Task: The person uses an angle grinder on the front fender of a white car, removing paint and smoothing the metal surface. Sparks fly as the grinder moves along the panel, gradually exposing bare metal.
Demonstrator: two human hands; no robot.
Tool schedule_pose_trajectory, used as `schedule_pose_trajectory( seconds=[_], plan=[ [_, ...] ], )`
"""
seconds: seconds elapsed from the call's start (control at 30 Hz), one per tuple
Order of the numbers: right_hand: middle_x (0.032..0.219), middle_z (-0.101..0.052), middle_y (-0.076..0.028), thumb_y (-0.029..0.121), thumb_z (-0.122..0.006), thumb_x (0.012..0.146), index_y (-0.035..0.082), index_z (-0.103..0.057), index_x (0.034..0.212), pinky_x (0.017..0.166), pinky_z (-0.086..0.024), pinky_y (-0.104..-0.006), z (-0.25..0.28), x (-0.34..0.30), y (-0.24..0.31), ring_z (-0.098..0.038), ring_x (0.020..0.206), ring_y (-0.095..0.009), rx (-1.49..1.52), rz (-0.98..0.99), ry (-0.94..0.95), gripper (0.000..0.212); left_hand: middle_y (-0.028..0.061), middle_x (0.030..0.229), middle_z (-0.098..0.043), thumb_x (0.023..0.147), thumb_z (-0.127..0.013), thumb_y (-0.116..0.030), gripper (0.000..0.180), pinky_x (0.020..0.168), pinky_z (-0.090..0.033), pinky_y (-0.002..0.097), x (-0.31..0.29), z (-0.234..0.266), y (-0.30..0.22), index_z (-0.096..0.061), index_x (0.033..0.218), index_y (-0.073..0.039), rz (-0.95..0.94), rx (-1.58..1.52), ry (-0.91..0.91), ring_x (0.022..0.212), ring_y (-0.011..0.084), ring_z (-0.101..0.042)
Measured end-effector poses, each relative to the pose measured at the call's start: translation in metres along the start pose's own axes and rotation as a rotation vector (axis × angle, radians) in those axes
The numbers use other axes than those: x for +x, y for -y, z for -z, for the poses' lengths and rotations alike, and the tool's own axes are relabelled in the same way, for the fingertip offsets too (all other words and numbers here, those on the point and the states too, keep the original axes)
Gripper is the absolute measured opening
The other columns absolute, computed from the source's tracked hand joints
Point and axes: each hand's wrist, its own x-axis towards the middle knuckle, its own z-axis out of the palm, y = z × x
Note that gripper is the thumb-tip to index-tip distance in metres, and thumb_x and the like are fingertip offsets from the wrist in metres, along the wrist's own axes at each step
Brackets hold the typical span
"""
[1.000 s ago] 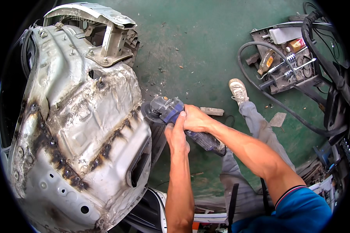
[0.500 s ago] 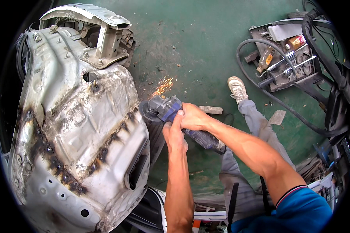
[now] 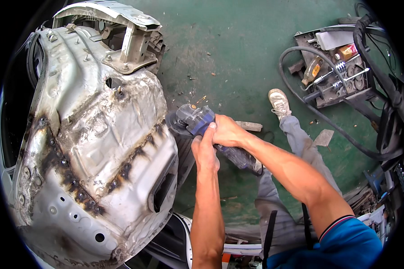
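Observation:
An angle grinder [image 3: 200,118], blue and dark grey, is gripped in both my hands. My right hand [image 3: 229,131] wraps over the body just behind the gear head. Closed round the near side is my left hand [image 3: 205,150], its thumb laid along the tool. The disc end is at the right edge of a silver car body panel [image 3: 92,143]; whether it touches the metal I cannot tell. Scorched weld spots [image 3: 126,170] run in a line down the panel, and a second burnt seam [image 3: 72,179] lies further left. A few faint sparks [image 3: 203,98] show beyond the grinder head.
To the right, a metal tool tray [image 3: 308,45] holds a bottle, a hammer and other tools. A thick grey hose [image 3: 316,115] loops past it. On the green floor lie a flat block [image 3: 249,126] and a grey scrap piece [image 3: 324,137]. My shoe [image 3: 279,102] stands between.
The bright spray of sparks has shrunk to a few streaks. The whole view has shifted slightly, so the panel and tray appear further right. Both hands keep their grip on the angle grinder.

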Motion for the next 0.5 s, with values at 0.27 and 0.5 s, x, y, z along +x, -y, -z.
schedule_pose_trajectory(
  seconds=[0.27, 0.5],
  plan=[
    [0.094, -0.073, -0.027, 0.024, -0.069, 0.076, -0.003, -0.070, 0.100, 0.081, -0.056, -0.0465, 0.0029, -0.0028, 0.0023, -0.073, 0.092, -0.041, 0.009, -0.077, 0.038, 0.036, 0.0136, 0.130, -0.065, 0.095, -0.074, -0.032, 0.053, 0.104, -0.044, 0.0451, -0.0029, -0.0019, 0.0010, -0.060, 0.131, 0.004, 0.017, -0.002, 0.001, 0.122, 0.0253, -0.061],
    [0.092, -0.073, -0.026, 0.024, -0.069, 0.076, -0.003, -0.070, 0.098, 0.081, -0.055, -0.0463, 0.0032, -0.0037, 0.0045, -0.073, 0.091, -0.041, 0.062, -0.094, 0.025, 0.034, 0.0164, 0.124, -0.066, 0.094, -0.076, -0.026, 0.052, 0.098, -0.049, 0.0401, -0.0067, -0.0081, -0.0036, -0.060, 0.127, 0.010, -0.001, -0.041, -0.043, 0.114, 0.0245, -0.064]
  ],
)
